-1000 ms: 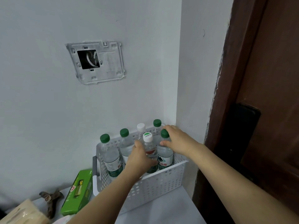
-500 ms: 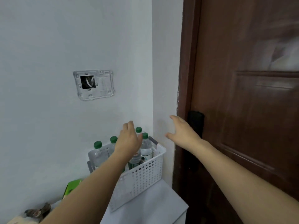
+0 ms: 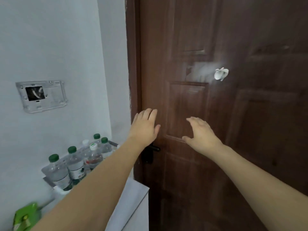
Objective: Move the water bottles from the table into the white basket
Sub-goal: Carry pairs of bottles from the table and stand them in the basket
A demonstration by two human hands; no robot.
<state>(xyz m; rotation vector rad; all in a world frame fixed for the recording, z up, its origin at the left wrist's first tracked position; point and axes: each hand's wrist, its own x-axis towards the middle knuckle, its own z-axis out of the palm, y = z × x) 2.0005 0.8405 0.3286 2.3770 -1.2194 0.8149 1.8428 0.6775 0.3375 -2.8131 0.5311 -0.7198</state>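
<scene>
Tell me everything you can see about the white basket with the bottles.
The white basket looks like perforated plastic, blurred here. It sits on the white table against the wall, by the brown door. Six water bottles stand upright inside, four green-capped, two white-capped. The left forearm hides its front; neither hand touches it.

no legible text on anything

- The left hand (image 3: 144, 126) and the right hand (image 3: 200, 133) were raised before the brown door (image 3: 216, 114), fingers spread, holding nothing.
- Six water bottles (image 3: 75, 164) stood upright in the white basket (image 3: 58, 190) on the white table (image 3: 133, 197).
- A green box (image 3: 26, 217) lay left of the basket.
- A broken wall plate (image 3: 40, 95) hung on the wall.
</scene>
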